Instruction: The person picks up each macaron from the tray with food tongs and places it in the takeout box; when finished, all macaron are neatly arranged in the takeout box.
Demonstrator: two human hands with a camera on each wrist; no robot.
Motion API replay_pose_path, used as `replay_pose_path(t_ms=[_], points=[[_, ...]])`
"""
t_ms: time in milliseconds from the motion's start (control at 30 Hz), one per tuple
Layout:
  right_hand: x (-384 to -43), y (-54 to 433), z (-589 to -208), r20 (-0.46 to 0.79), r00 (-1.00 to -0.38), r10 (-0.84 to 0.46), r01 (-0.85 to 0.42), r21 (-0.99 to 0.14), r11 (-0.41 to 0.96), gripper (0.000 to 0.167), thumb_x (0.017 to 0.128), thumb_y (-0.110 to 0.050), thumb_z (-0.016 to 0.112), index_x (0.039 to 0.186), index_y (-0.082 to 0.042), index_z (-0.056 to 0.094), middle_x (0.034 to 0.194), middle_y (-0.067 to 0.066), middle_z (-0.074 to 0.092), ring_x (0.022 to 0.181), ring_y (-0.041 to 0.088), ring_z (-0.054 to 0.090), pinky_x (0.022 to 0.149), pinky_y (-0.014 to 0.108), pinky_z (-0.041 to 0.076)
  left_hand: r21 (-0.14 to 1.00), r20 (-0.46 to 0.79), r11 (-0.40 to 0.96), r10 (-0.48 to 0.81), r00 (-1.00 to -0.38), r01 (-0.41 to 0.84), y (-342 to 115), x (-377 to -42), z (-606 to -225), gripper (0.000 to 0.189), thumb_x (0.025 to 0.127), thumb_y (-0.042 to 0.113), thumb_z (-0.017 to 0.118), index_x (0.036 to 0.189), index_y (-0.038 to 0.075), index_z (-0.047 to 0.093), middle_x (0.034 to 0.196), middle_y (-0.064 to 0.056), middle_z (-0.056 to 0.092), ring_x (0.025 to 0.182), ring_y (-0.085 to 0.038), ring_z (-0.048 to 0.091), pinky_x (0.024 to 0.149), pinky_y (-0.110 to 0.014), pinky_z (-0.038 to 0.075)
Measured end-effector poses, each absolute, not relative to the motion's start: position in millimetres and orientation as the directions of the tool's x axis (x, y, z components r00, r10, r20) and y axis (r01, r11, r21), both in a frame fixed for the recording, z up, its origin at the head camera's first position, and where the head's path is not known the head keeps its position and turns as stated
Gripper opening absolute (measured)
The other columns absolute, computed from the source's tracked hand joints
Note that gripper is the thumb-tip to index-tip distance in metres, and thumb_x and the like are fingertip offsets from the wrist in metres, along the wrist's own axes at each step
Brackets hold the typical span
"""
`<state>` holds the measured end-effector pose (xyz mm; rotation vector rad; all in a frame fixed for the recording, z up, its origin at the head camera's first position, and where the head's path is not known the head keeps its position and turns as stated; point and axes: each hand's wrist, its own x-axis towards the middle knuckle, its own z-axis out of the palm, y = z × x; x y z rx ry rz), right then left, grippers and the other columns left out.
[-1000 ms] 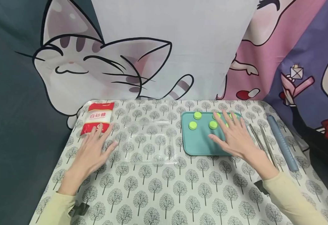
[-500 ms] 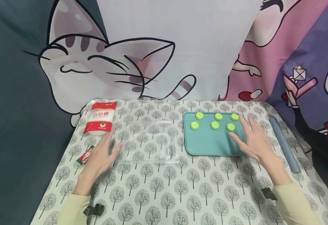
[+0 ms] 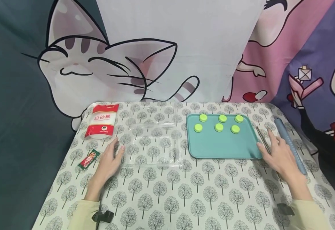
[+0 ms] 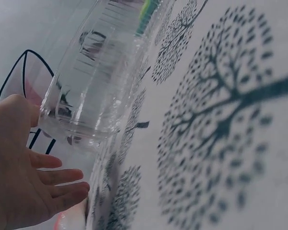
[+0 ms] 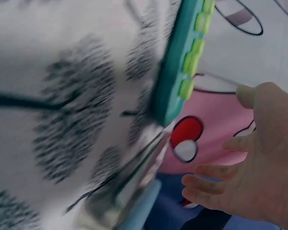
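Note:
My left hand (image 3: 109,160) holds nothing, its fingers loosely extended beside the left edge of a clear plastic box (image 3: 153,162), whose lid lies folded back behind it. In the left wrist view the box wall (image 4: 86,91) is close to the thumb. My right hand (image 3: 280,158) is over a thin two-armed metal utensil (image 3: 262,139), probably tongs, and partly hides it. Its fingers are relaxed and grip nothing; whether they touch the metal cannot be told. Left of that hand lies a teal tray (image 3: 222,148) bearing several light-green macaron-like rounds (image 3: 219,127).
A red-and-white bag of white sugar (image 3: 102,121) lies at the back left. A small green-and-red packet (image 3: 88,159) is in front of it. A blue-grey rod (image 3: 289,143) lies along the right table edge. Tree-patterned cloth (image 3: 170,204) covers the table; a printed curtain hangs behind.
My right hand has moved right, from above the tray to above the metal utensil. My left hand has drawn back from the sugar bag toward the box's left edge, uncovering the small packet.

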<state>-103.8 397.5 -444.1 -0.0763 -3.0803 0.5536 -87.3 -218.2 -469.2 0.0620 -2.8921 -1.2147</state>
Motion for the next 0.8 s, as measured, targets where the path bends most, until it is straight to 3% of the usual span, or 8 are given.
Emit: replay_pose_path(t_ms=[400,800], points=[[-80.4,430.2,-468.0,-0.060,-0.996,0.060,0.074,-0.270,0.960,0.072,0.104,-0.028,0.048,0.153,0.014,0.016,0.128,0.057,0.032,0.105,0.074,0.039,0.086,0.083,0.037,0.815,0.016,0.579,-0.063,-0.998,-0.024,-208.9,-87.3,-482.5,0.055,0.110,0.030,0.040,0.158,0.004,0.030,0.160,-0.023,0.036,0.145,-0.043,0.039,0.123,-0.055,0.033],[-82.1,436.6,-478.4,-0.001,-0.995,0.103,0.099,-0.301,0.948,0.063,0.097,-0.013,0.059,0.134,0.031,0.032,0.117,0.057,0.035,0.098,0.069,0.043,0.080,0.076,0.043,0.797,0.043,0.604,-0.032,-0.999,0.015,-207.8,-86.9,-483.6,0.057,0.108,0.030,0.047,0.158,0.006,0.032,0.163,-0.020,0.034,0.147,-0.044,0.035,0.124,-0.060,0.030]])
